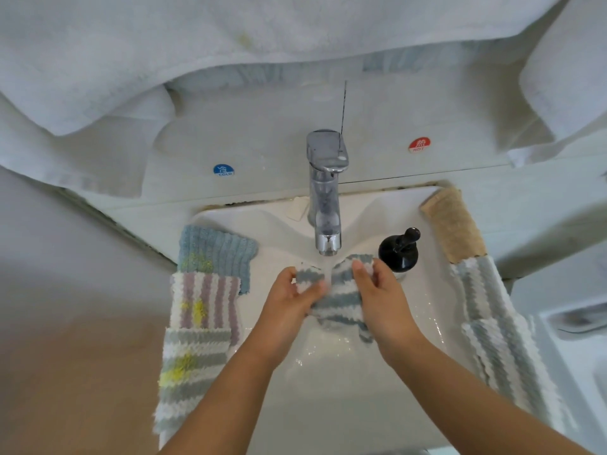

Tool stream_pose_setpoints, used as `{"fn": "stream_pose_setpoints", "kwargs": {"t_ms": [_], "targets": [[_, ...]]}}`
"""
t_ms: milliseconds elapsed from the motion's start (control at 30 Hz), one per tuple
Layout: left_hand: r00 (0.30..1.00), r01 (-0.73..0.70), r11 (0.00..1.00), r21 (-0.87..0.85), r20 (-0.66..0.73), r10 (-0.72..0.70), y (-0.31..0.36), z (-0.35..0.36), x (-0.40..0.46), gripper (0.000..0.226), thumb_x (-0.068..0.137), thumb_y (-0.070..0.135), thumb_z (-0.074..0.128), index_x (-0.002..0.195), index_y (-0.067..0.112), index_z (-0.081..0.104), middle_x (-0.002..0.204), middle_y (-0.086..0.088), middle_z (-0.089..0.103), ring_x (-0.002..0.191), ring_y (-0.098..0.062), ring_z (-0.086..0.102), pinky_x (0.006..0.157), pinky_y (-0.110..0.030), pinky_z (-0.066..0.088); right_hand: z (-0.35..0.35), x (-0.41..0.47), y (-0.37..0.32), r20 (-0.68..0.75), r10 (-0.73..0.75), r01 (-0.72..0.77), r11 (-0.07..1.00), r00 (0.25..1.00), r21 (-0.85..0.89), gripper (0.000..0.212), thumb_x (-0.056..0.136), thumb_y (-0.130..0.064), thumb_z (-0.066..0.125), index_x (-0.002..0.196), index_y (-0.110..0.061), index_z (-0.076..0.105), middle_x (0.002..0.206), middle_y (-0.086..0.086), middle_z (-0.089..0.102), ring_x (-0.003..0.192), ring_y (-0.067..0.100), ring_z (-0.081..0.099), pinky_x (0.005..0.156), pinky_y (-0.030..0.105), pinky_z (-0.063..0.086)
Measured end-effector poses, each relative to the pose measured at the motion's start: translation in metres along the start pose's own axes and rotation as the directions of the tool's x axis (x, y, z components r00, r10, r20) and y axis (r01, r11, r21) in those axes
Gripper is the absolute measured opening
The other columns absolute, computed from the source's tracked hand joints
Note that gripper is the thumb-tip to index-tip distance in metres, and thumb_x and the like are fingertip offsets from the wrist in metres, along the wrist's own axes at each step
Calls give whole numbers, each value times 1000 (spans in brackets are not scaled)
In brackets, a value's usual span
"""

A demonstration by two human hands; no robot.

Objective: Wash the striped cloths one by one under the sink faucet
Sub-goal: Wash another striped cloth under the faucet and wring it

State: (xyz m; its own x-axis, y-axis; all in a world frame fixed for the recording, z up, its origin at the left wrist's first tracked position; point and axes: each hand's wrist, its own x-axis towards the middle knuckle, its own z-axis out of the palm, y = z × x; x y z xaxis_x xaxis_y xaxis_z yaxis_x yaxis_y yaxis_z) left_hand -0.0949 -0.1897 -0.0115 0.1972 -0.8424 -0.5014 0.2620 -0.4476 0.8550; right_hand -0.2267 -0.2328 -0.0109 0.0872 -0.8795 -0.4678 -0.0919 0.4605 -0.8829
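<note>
White towels (138, 50) hang across the top of the view, above a white sink (331, 382) set in a pale bench (49, 244). On the sink's left rim lie three cloths in a row running toward the person: a plain blue one (216, 251) farthest off, a purple-striped one (203, 303) with yellow marks, then a grey-striped one (193, 369), also marked yellow, its near end hanging over the edge. On the right rim a tan cloth (453, 224) lies at the back and blue-grey striped cloths (499, 323) stretch along the rim toward the person. The chrome faucet (325, 188) stands at the back centre, its spout pointing toward the person, with water running from it. Under the stream, over the basin, is the cloth being washed (338, 300): fluffy, with blue-grey and white stripes, bunched and wet. Its long axis runs from the faucet toward the person, the stripes lying across it, and its near end droops into the basin. The left hand (289, 300) grips its left side with curled fingers; the right hand (377, 290) pinches its right side, thumb on top. A black soap pump (399, 249) stands just right of the spout. On the wall behind are a blue cold sticker (223, 170) and a red hot sticker (420, 145).
</note>
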Motion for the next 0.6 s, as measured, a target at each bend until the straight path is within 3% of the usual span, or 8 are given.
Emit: {"fn": "stream_pose_setpoints", "kwargs": {"t_ms": [100,200,367,467,533,600], "targets": [[999,-2,999,-42,44,4,-4,-4,-6,35,90,4,63,121,9,46,112,-17,69,97,-30,70,71,-36,58,-4,3,1,-16,35,-36,997,999,-65,23,100,-29,50,91,-8,56,83,9,62,72,18,60,60,26,49],[996,-27,999,-33,85,30,-5,-9,-10,55,89,1,63,133,22,38,112,-12,71,98,-29,71,65,-36,58,-8,5,2,13,51,-49,993,999,-105,29,98,-28,53,94,0,57,84,14,62,74,18,57,67,29,45],[985,-58,998,-32,163,63,-7,-19,-16,86,88,3,64,146,47,18,128,2,65,112,-22,66,79,-37,59,-16,1,-8,114,75,-45,968,991,-246,29,95,-24,53,95,4,59,88,25,60,77,20,53,77,36,46],[975,-93,994,-49,197,101,-5,-21,-18,84,89,-5,61,146,47,26,130,4,64,116,-22,64,86,-38,57,-27,-3,-20,177,151,-71,918,973,-391,39,87,-39,52,93,-1,62,86,17,65,80,25,61,96,54,49],[968,-110,994,-22,224,112,-2,-22,-19,77,88,-9,61,143,40,38,129,3,64,114,-22,65,83,-36,58,-35,-9,-36,205,142,-10,843,968,-538,33,93,-40,50,105,-13,65,101,1,68,97,24,65,100,47,47],[963,-122,992,14,243,115,-1,-23,-20,79,85,-14,62,141,38,41,131,3,63,112,-23,66,78,-34,58,-38,-16,-64,160,-46,129,819,986,-559,26,98,-37,48,108,-18,63,102,-7,65,96,17,64,96,40,49]]}}
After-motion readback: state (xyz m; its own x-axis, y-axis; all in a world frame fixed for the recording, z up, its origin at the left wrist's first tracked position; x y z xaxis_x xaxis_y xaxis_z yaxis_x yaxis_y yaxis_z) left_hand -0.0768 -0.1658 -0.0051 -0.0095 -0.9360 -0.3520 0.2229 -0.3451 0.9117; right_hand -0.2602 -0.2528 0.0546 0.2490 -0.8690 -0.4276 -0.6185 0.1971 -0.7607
